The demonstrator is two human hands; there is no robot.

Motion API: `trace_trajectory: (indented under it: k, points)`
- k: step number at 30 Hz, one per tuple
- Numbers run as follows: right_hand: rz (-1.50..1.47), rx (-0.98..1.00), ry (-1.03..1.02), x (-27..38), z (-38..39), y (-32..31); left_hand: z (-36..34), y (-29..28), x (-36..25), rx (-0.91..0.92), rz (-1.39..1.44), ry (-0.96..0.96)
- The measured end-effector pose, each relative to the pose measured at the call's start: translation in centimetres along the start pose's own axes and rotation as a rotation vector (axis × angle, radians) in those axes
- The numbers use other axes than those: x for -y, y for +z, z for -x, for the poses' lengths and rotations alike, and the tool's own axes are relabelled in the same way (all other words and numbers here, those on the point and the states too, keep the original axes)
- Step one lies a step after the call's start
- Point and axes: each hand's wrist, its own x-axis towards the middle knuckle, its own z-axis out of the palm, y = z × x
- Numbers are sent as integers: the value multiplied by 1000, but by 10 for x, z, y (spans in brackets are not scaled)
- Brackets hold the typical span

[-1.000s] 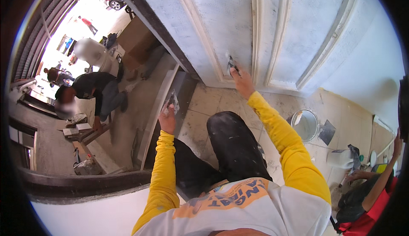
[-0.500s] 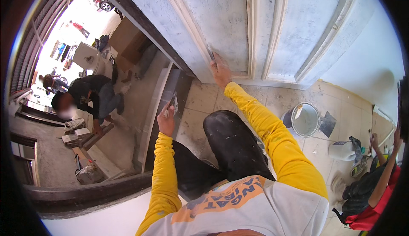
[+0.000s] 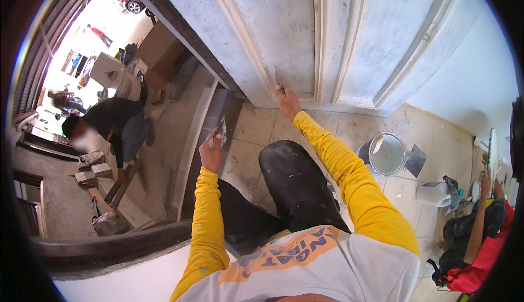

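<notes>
My left hand (image 3: 210,154) is closed around a putty knife (image 3: 222,126), its blade pointing up and smeared with pale paste, held clear of the door. At the lower part of a white panelled door (image 3: 278,13), my right hand (image 3: 288,103) grips a second thin-bladed putty knife (image 3: 279,79). That blade lies at the panel's lower left corner, beside the raised moulding (image 3: 240,26); its handle is hidden in my fingers. Grey smudges and patches mark the door's white surface.
A pail (image 3: 388,154) stands on the tiles at right, with a dark flat plate (image 3: 416,161) and a white jug (image 3: 433,194) nearby. One co-worker (image 3: 480,247) in red is at far right; another (image 3: 117,119) bends over wood pieces beyond the doorway sill (image 3: 109,258).
My right hand and its putty knife have shifted slightly down and right along the door. My left hand is nearly unmoved. The co-worker at right has moved their hands.
</notes>
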Motion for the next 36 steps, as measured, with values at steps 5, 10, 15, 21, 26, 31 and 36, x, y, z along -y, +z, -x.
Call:
trace_trajectory:
  k: [5, 10, 15, 21, 26, 31, 36]
  points:
    - [117, 3, -40, 1, -6, 15, 2, -2, 1, 12, -10, -50]
    - [289, -200, -174, -4, -16, 48, 4, -3, 2, -2, 14, -3]
    - [137, 12, -190, -12, -18, 29, 5, -6, 1, 29, -28, -77]
    - [84, 82, 10, -16, 2, -2, 1, -2, 8, 10, 7, -5]
    - [244, -56, -149, 12, -14, 21, 0, -2, 11, 50, -14, -30]
    - [265, -124, -172, 20, -22, 39, 4, -5, 9, 15, 7, 0]
    - [239, -49, -223, 5, -30, 23, 4, -7, 2, 39, -22, -49]
